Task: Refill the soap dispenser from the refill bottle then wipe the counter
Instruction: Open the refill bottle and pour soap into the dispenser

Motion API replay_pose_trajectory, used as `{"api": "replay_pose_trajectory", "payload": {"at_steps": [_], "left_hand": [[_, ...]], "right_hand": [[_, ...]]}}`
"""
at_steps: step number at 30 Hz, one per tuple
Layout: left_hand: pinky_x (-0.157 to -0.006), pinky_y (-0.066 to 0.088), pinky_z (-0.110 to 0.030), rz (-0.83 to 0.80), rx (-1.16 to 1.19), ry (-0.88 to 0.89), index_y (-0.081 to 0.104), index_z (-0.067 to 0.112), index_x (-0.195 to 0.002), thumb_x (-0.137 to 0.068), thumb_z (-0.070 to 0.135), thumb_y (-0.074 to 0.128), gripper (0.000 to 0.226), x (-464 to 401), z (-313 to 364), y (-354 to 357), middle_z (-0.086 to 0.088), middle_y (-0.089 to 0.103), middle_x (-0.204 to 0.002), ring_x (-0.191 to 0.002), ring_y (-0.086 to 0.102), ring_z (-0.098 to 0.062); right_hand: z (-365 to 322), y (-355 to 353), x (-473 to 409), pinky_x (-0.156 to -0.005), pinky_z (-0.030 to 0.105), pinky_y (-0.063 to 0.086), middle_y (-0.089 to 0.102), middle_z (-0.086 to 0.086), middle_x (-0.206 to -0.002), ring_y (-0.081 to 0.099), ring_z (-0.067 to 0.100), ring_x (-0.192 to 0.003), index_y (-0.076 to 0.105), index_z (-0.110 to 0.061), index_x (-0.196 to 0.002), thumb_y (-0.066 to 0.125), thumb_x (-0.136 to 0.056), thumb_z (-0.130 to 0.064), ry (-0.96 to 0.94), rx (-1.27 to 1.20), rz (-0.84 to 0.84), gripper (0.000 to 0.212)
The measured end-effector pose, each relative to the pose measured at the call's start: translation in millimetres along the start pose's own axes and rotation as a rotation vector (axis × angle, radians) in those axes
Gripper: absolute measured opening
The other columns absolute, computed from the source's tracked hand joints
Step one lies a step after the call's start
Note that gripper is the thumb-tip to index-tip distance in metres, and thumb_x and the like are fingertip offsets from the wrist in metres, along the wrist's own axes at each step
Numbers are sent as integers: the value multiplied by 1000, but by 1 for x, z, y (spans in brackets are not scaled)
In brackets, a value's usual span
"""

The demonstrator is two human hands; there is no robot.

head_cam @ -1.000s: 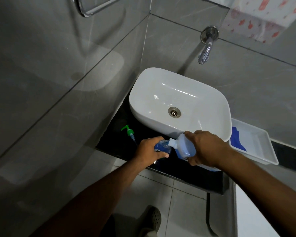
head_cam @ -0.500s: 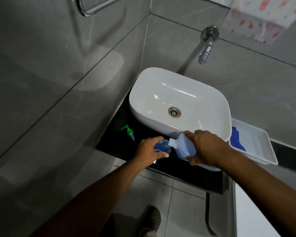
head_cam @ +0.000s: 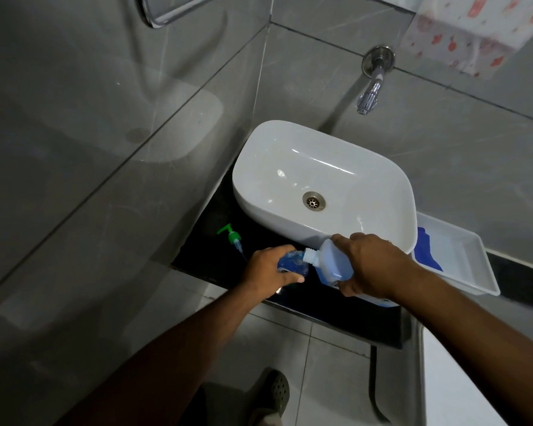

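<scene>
My left hand (head_cam: 266, 273) grips the clear soap dispenser (head_cam: 293, 263), which holds blue liquid and stands on the black counter (head_cam: 345, 312) in front of the basin. My right hand (head_cam: 373, 265) holds the pale blue refill bottle (head_cam: 328, 261) tilted leftward, its white neck at the dispenser's open mouth. The green pump head (head_cam: 233, 238) with its tube lies on the counter to the left, off the dispenser. A blue cloth (head_cam: 425, 252) lies in a white tray (head_cam: 471, 272) at the right.
A white basin (head_cam: 320, 182) sits on the counter under a wall tap (head_cam: 371, 87). Grey tiled walls close in on the left and behind. My foot in a dark shoe (head_cam: 271, 398) stands on the tiled floor below.
</scene>
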State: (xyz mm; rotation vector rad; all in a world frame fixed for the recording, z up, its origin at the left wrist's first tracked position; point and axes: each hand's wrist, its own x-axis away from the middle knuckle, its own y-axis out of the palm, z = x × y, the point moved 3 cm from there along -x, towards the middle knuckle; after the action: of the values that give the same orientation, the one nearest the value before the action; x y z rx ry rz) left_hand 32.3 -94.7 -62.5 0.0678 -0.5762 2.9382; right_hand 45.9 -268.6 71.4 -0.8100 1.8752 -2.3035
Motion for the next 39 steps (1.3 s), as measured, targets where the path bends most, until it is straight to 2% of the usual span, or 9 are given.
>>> {"api": "replay_pose_trajectory", "payload": {"at_steps": [23,30,39], "left_hand": [[-78,57,-27,11,-12,1,65,23,-100,-63,28,88,44,-1,-1,1,4,69,-95,-85,66,-10],[-76,55,-22,7,-11,-10,64,27,-99,-63,28,88,43,-1,-1,1,6,69,-96,-85,65,-7],[-79,56,-23,12,-27,-15,64,25,-102,-64,28,88,45,0,-1,0,4,68,-98,-87,65,-10]], "right_hand": [[1,3,0,-91,41,51,58,5,-122,57,25,-105,29,-25,-142,79,-62,-46,3,-3,18,96],[1,3,0,-93,41,50,57,5,-123,56,25,-107,28,-24,-144,78,-64,-47,-2,-13,17,97],[0,2,2,-90,42,51,58,6,-119,57,25,-104,31,-24,-140,79,-63,-45,3,-2,17,94]]}}
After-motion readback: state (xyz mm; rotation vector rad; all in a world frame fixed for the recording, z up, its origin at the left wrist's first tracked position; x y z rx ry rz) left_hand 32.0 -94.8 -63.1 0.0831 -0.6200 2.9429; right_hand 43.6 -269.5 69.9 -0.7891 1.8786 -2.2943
